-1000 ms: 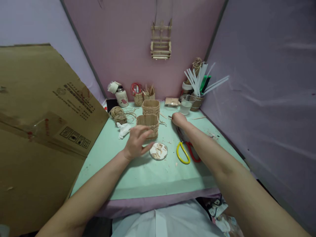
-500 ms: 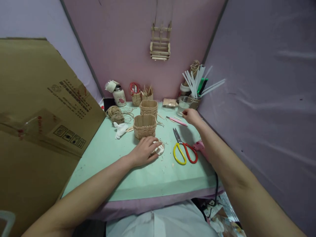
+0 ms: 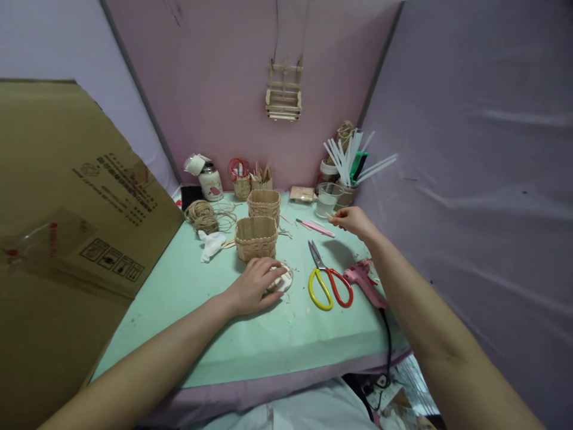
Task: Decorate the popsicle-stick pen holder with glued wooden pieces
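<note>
My left hand [image 3: 256, 286] lies on the table with its thumb and fingers around a round white disc [image 3: 285, 280], partly hidden under the fingers. My right hand [image 3: 356, 221] is raised over the right side, its fingertips pinched on a small thin pale stick [image 3: 330, 216]. Just left of that hand stands a clear plastic cup [image 3: 326, 206] with cloudy liquid. Beyond my left hand is a woven basket [image 3: 256, 242], with a second woven basket [image 3: 264, 203] behind it. Scissors [image 3: 324, 278] with yellow and red handles lie between my hands.
A pink glue gun [image 3: 364, 283] rests by my right forearm, its cord over the table edge. A pink pen-like tool [image 3: 316, 228], twine [image 3: 203, 216] and white tissue [image 3: 211, 245] lie about. A cardboard box [image 3: 67, 239] blocks the left; white sticks [image 3: 347, 158] stand at back right.
My right hand has drawn back slightly from the cup, the thin stick now showing in its fingertips. My left hand stays at the disc. The camera view has shifted slightly.
</note>
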Action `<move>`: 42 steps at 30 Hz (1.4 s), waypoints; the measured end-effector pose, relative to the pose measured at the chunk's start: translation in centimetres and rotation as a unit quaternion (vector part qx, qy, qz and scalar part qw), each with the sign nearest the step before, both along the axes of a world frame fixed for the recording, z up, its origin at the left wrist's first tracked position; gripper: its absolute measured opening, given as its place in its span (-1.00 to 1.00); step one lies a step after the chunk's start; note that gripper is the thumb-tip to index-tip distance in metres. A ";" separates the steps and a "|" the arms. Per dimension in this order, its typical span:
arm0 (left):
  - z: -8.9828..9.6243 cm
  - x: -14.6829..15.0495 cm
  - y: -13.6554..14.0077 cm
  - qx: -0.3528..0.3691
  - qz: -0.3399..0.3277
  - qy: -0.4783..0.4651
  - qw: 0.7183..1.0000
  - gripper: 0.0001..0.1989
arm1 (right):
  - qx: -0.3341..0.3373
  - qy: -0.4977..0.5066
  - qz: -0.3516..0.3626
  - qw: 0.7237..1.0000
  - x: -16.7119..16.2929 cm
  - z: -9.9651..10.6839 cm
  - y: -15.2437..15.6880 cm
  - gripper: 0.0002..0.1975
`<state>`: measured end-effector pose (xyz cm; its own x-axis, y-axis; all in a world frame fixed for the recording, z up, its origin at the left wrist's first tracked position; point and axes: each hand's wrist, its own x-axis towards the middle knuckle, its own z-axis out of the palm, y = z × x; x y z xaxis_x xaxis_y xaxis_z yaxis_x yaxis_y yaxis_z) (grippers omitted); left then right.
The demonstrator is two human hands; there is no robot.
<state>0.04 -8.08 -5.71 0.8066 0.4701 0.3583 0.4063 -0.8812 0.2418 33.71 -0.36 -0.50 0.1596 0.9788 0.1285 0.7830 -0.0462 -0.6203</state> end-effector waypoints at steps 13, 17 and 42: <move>0.6 -0.4 0.4 -0.025 -0.003 -0.036 0.999 -0.69 | -0.025 -0.026 -0.004 0.999 2.5 -1.0 3.2 -0.80; 0.7 -0.6 0.6 -0.037 0.006 -0.052 0.998 -0.69 | -0.051 -0.074 0.008 0.996 1.7 -2.3 5.4 -0.81; -0.7 -1.7 1.5 -0.079 0.008 -0.110 0.991 -0.68 | -0.123 -0.270 0.070 0.952 -0.9 -3.6 7.1 -0.82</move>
